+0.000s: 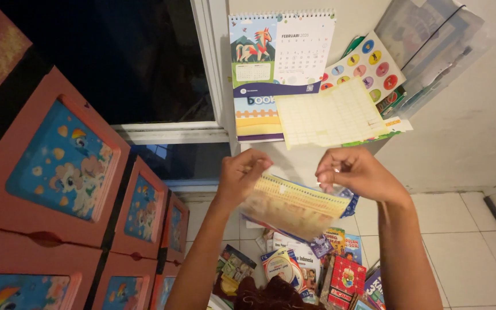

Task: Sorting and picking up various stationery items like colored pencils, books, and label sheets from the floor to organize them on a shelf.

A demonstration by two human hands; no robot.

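Note:
My left hand (241,172) and my right hand (356,172) are raised in front of me, each pinching a top corner of a clear plastic sleeve (294,208) that holds a yellow printed sheet. The sleeve hangs between the two hands and tilts down to the right. Both hands have the fingers closed on its upper edge. Below the sleeve lies a heap of colourful books and booklets (311,270) on the floor.
A spiral wall calendar (282,49), a pale yellow chart (331,115) and a sheet with coloured dots (365,68) hang on the white wall. A pink drawer unit (64,166) with cartoon pony pictures stands at left. A dark window (139,63) is behind; white floor tiles (466,247) at right.

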